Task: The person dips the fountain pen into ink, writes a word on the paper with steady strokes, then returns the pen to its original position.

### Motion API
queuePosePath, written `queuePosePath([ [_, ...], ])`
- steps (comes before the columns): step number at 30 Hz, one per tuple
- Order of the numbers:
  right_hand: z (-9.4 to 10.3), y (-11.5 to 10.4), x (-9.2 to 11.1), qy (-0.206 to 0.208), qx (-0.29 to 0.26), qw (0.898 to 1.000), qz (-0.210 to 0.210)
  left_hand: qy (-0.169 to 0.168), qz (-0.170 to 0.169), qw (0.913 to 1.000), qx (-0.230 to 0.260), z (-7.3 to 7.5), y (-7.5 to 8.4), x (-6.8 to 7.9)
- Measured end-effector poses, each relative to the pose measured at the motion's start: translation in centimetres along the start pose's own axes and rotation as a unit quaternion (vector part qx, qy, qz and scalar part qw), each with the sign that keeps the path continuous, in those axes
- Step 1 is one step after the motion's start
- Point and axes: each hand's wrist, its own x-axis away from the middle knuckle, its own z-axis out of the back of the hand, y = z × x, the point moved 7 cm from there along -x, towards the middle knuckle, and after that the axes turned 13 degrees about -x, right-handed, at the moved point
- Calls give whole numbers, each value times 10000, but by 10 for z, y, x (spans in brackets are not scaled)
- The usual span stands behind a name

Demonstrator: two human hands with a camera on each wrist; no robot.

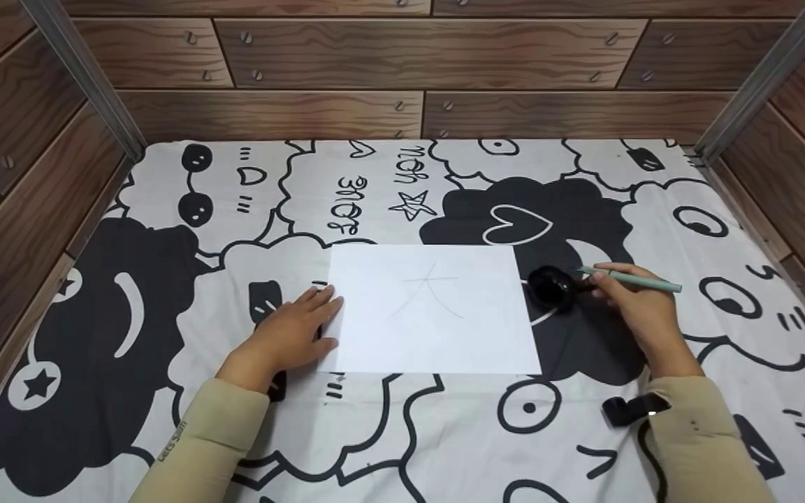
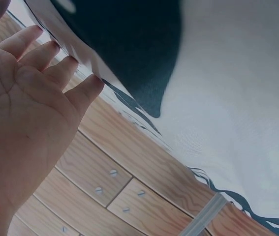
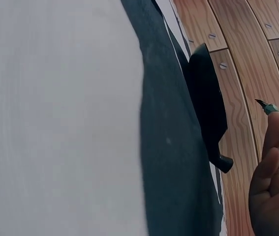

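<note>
A white sheet of paper (image 1: 367,335) lies on the patterned cloth, with thin lines drawn near its upper middle: a short crossbar and two legs spreading downward. My left hand (image 1: 291,334) rests at the paper's left edge, fingers extended and fingertips on the margin. To the right of the sheet, my right hand (image 1: 647,318) pinches a light green pen (image 1: 643,281), its dark pointed tip toward the left. Just beyond those fingers is a shiny black round dish (image 1: 551,288) with a short handle; from the side, the dish (image 3: 207,98) looks shallow.
A black-and-white cartoon cloth (image 1: 444,433) covers the table. A small black object (image 1: 626,410) with a strap sits at the right wrist. Wood-patterned panels (image 1: 318,52) enclose the back and sides, with grey metal posts (image 1: 759,77) at the rear corners.
</note>
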Motion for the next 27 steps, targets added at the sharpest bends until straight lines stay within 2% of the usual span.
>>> queuePosePath([
  [8,10,-4,0,177,188,9995,187,-35,2,10000,18,0,0,-1],
  [14,8,-7,2,75,247,9989,389,-46,32,10000,73,0,0,-1],
  [21,5,-7,2,-328,504,9975,370,-66,68,9999,83,-1,-1,-1],
  [27,5,-8,5,-777,120,9965,292,-95,59,9999,104,-2,-1,-2],
])
